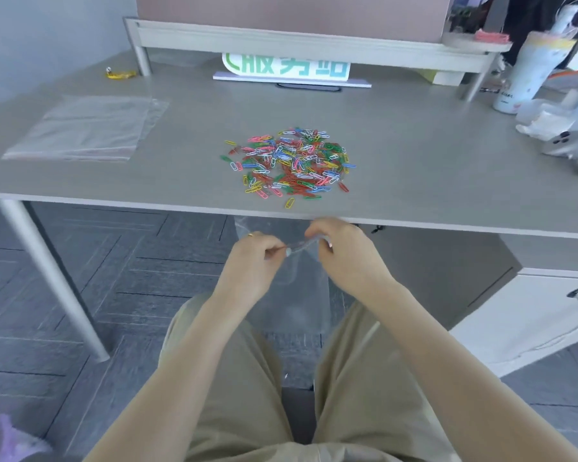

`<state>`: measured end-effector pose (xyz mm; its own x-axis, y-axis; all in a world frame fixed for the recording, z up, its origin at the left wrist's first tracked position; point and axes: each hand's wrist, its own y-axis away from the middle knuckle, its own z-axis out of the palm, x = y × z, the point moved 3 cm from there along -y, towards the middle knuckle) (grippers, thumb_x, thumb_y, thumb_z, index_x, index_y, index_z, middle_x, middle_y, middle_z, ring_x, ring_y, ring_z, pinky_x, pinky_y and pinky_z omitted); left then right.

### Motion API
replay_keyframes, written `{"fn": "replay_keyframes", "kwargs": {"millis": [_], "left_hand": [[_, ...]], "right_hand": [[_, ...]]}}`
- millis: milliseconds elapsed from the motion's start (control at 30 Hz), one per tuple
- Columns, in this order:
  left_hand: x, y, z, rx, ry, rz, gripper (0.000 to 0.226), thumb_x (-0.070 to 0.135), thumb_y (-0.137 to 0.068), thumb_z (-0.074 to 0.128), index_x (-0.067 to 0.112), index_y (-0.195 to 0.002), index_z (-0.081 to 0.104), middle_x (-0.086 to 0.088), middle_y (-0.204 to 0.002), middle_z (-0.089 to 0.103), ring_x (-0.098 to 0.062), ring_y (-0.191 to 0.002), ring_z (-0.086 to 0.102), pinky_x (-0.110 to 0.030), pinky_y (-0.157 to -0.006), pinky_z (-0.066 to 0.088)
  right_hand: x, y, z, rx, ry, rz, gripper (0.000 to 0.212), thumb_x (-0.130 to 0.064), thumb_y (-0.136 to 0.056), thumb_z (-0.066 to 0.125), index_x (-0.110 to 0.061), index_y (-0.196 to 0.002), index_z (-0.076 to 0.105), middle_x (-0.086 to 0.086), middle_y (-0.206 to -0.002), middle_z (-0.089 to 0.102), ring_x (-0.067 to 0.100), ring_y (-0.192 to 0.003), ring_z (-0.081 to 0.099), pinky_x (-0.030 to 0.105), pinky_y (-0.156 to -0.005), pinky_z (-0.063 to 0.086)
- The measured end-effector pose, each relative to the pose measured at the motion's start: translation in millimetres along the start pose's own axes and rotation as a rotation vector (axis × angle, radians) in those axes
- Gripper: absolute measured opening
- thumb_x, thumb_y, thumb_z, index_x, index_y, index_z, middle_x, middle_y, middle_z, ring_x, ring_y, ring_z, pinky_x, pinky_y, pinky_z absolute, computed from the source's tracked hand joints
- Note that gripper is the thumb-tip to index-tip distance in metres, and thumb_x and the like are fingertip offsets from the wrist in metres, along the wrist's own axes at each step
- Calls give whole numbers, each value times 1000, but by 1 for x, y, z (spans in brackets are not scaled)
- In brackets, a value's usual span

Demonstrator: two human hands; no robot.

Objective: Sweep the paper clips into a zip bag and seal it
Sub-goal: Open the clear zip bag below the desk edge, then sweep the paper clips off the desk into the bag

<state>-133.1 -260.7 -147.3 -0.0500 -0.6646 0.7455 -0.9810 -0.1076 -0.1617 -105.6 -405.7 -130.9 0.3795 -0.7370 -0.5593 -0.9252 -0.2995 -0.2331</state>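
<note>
The left hand (259, 253) and right hand (342, 248) are pinching the top of a thin, floppy zip bag (294, 285) below the table (431, 168) edge. The paper clips (289, 163) are lying piled on the table, light and slidey. The bag's mouth looks best to hold.

Both arms reach forward over the lap, left hand (256, 253) and right hand (342, 248) close together, fingers (274, 250) curled and pinching, bare wrists bent a little
</note>
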Motion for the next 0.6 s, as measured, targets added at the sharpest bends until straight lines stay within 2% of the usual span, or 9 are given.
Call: {"fn": "replay_keyframes", "kwargs": {"millis": [133,167,233,300,367,467,600], "left_hand": [[7,-4,8,38,45,-35,15,15,-84,57,8,-84,70,-7,-81,66,-20,-79,55,-9,-62,34],[7,-5,10,38,64,-42,15,15,-83,57,10,-86,71,-8,-86,69,-20,-83,57,-9,-63,34],[5,-8,14,30,84,-63,14,16,-82,58,17,-88,72,-6,-93,70,-17,-87,59,-8,-63,36],[1,-12,15,11,103,-85,14,18,-81,60,21,-88,72,-5,-95,70,-13,-86,60,-1,-63,36],[0,-15,15,-5,130,-101,13,19,-81,61,22,-87,72,-4,-95,70,-11,-85,62,-2,-63,37],[0,-19,17,-7,160,-109,12,19,-81,61,22,-85,72,-2,-94,70,-5,-83,62,-4,-63,39],[4,-24,21,-4,173,-105,12,21,-81,60,23,-85,72,2,-93,69,1,-81,59,5,-62,35]], "right_hand": [[7,-7,-29,189,-156,-47,32,-1,-87,40,-14,-107,62,1,-116,64,17,-92,58,32,-84,46],[14,-12,-35,219,-157,-45,33,-2,-88,40,-14,-109,62,1,-120,62,16,-97,57,30,-86,44],[31,-28,-41,216,-72,-35,35,-8,-90,37,-16,-117,58,1,-130,56,18,-118,50,31,-100,37],[48,-46,-42,111,88,36,38,-17,-95,34,-16,-130,47,1,-145,42,20,-137,31,39,-114,18],[61,-64,-40,-24,241,120,45,-28,-98,29,-14,-141,31,1,-154,24,19,-144,14,40,-116,6],[67,-85,-35,-180,366,136,54,-39,-98,21,-13,-145,15,1,-158,9,19,-145,2,41,-116,0],[55,-90,-29,-305,424,65,57,-42,-98,15,-13,-146,5,1,-158,2,15,-145,-2,42,-116,0]]}}
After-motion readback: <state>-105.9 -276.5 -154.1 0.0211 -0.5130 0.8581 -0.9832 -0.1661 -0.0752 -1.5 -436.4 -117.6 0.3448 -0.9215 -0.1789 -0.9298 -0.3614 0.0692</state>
